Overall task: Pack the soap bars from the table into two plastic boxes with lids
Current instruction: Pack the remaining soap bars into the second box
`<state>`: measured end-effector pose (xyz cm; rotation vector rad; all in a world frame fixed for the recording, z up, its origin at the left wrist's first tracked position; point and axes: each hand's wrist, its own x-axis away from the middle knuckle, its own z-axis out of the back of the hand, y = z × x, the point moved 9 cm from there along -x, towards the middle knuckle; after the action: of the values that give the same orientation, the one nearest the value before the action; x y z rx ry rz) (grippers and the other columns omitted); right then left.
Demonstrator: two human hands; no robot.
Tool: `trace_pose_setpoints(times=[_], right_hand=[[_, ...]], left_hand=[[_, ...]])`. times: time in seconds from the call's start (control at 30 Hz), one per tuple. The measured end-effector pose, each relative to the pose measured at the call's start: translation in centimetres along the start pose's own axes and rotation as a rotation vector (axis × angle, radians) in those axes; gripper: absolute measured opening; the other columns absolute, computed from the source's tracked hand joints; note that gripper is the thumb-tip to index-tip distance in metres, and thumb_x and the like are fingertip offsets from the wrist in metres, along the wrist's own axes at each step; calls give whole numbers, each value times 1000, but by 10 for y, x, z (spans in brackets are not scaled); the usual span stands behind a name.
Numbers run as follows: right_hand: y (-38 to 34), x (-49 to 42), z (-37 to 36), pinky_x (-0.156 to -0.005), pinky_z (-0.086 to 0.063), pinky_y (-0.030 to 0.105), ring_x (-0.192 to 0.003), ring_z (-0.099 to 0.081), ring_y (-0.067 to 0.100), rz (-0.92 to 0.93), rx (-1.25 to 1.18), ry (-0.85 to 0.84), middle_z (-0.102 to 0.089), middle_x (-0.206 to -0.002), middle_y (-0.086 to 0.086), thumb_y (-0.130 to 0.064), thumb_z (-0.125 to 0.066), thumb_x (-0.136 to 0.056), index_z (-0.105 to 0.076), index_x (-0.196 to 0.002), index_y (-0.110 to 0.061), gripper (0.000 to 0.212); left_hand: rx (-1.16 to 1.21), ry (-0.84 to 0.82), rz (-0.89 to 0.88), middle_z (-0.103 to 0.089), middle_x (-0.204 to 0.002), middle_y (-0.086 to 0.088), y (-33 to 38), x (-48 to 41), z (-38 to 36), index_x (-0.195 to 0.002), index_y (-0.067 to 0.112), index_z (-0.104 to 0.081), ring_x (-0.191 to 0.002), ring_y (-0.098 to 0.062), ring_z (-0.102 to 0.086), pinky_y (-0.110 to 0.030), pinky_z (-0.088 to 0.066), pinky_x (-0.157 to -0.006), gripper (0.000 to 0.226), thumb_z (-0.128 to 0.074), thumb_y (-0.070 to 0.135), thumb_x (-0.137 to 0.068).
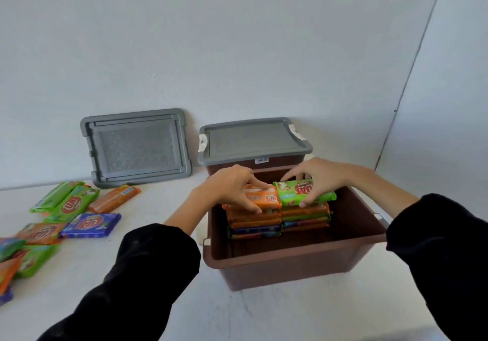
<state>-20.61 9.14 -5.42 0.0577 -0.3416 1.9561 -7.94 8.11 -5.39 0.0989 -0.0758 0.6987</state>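
**Layout.** The white table [264,314] carries an open brown plastic box [290,257]. A second brown box, closed with a grey lid [253,140], stands directly behind the open box. A loose grey lid [136,147] leans on the wall to the left of the open box. Unpacked soap bars [71,208] lie scattered well to the left of it.

**Step in hand.** This is loading of the open box. Two stacks of packed bars [277,221] stand side by side against its far wall. The left hand [232,186] pinches an orange soap bar [266,200] on top of the left stack. The right hand [319,179] grips a green soap bar [298,194] on top of the right stack. The hands are close together but do not touch.

**Orientation.** Each held bar has its long axis parallel to the far wall of the open box. The two sit end to end, with printed faces turned up.

**Next move.** Judged from this layout: seat both bars flat and square on their stacks, release, then reach left for more bars. The front of the open box remains unfilled.
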Motion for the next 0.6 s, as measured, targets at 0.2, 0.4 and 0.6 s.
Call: trace_pose_setpoints(times=[0.2,0.4,0.6], right_hand=[[5,0,-14,-89,-43,29,-106,-49,15,4,109,122,-51,-115,-1,-44,-74,-71,-49,-132,-29,68],[7,-2,-20,-98,-38,28,-118,-47,16,-9,88,171,-52,-129,-1,-39,-71,-76,-49,-134,-28,63],[8,3,-26,-101,-32,23,-122,-39,12,8,18,221,-46,-132,-3,-30,-67,-82,-49,-133,-30,54]], left_hand=[[-128,12,14,-45,-127,0,5,-9,-20,-139,36,-37,-116,-17,-44,-31,-42,-87,75,-67,54,-73],[-88,11,-27,-43,-133,1,8,-16,-20,-136,27,-44,-122,-15,-40,-33,-42,-97,69,-71,43,-74],[-67,33,-43,-47,-130,2,7,-18,-19,-134,26,-47,-118,-14,-45,-33,-44,-96,67,-71,43,-74]])
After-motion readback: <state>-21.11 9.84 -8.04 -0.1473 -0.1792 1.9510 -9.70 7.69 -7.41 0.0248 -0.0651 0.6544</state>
